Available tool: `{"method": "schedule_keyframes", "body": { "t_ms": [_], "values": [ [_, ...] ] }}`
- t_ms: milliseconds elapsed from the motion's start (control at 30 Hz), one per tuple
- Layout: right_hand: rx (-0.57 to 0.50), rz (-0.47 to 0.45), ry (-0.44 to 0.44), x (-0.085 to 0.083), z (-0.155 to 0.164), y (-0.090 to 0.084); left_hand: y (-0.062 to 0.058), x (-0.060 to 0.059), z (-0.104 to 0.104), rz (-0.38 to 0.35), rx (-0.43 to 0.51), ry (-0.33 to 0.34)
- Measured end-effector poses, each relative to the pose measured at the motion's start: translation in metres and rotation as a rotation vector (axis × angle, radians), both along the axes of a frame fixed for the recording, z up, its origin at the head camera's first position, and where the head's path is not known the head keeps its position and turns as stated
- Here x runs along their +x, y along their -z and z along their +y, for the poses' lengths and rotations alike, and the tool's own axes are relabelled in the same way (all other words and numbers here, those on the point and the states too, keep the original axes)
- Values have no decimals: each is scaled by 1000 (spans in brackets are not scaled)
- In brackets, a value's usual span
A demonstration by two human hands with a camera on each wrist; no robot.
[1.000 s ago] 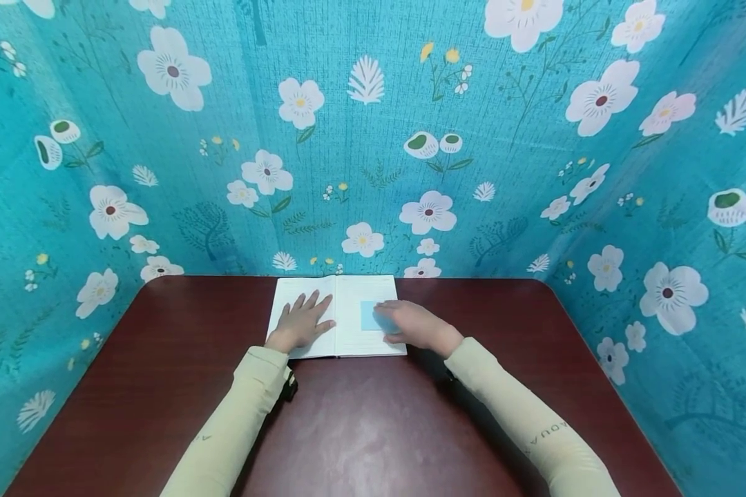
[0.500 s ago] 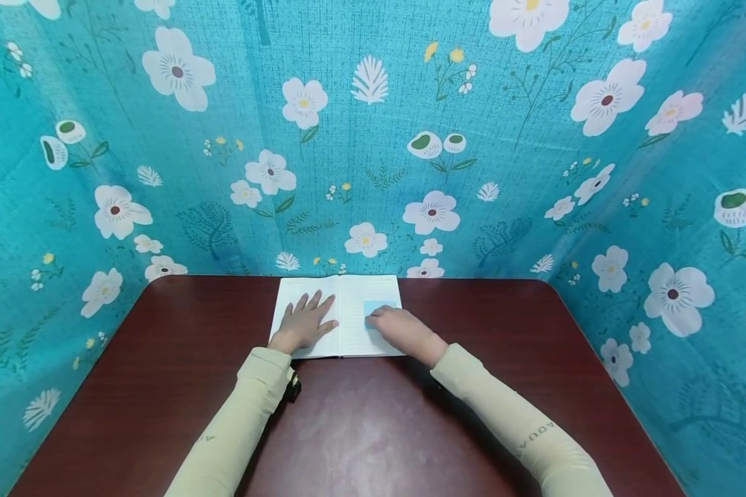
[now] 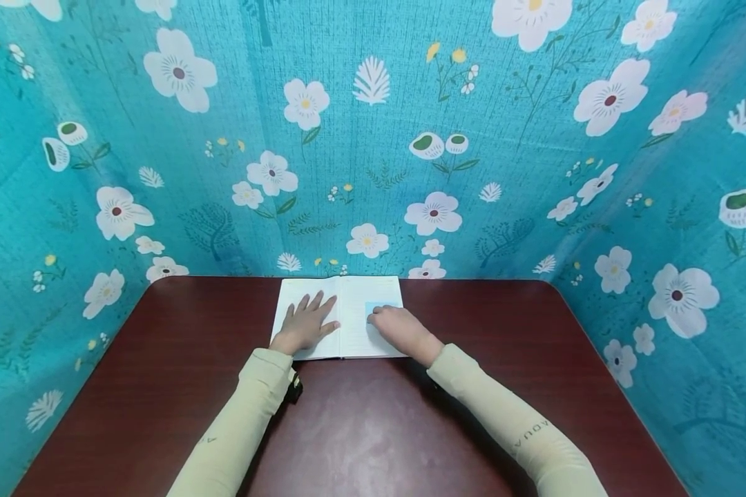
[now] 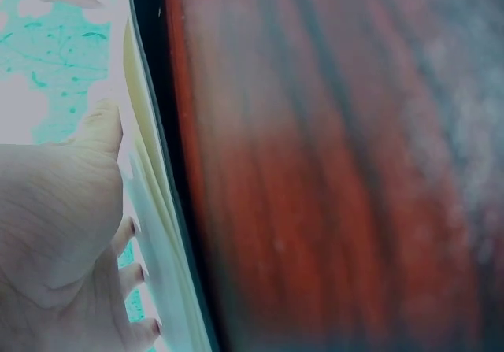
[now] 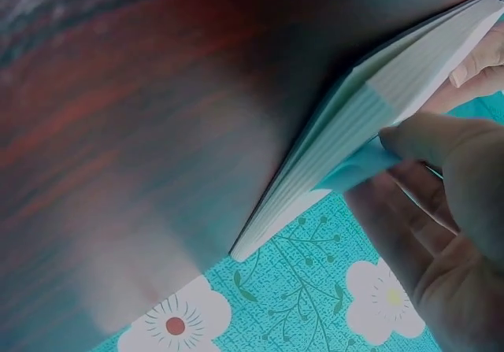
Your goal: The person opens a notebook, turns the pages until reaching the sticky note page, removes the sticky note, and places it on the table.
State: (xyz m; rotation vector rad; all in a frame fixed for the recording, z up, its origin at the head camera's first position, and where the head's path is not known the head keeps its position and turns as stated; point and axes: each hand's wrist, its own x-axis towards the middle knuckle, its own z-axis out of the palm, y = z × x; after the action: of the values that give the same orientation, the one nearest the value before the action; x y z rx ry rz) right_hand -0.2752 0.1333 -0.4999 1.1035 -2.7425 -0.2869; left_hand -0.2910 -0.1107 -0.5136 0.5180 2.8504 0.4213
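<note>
An open white notebook [image 3: 342,324] lies at the far middle of the dark red table [image 3: 373,428]. My left hand [image 3: 307,319] rests flat on its left page, fingers spread. My right hand [image 3: 398,328] lies on the right page, its fingers over a light blue sticky note [image 3: 371,307] of which only the far left corner shows. In the right wrist view the thumb [image 5: 421,135] presses on the blue note [image 5: 354,169] at the edge of the page stack [image 5: 378,104]. The left wrist view shows my left palm [image 4: 59,226] against the notebook's edge [image 4: 153,210].
Teal cloth with white flowers [image 3: 373,138] walls the table in at the back and on both sides. The notebook sits close to the back cloth. Bare table top stretches between my sleeves [image 3: 242,407] toward the near edge.
My right hand has slid left across the blue note and now covers more of it. My left hand has stayed on the left page.
</note>
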Motion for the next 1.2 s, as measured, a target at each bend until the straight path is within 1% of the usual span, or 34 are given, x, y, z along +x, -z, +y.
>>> {"method": "schedule_keyframes", "body": {
  "t_ms": [100,200,267,400,467,567,800,967,1200],
  "values": [
    [12,-8,21,-3,0,-1,0,0,0,2,7,0],
    [-5,-29,41,-7,1,-2,1,0,0,9,5,0],
    [-59,-73,63,-10,2,-3,1,-1,-1,10,3,3],
    [-208,-181,106,-15,4,-8,2,-1,-1,5,-3,2],
    [-267,-217,121,-17,6,-10,2,-1,-1,1,-1,3],
    [-317,-224,130,-20,10,-12,1,0,-1,-1,3,3],
    [-450,-201,163,-27,21,-14,-1,2,2,-12,18,4],
    [-579,-235,219,-32,29,-15,-1,2,1,-17,34,3],
    [-699,-278,295,-41,41,-14,0,2,-1,-18,55,10]
  ]
}}
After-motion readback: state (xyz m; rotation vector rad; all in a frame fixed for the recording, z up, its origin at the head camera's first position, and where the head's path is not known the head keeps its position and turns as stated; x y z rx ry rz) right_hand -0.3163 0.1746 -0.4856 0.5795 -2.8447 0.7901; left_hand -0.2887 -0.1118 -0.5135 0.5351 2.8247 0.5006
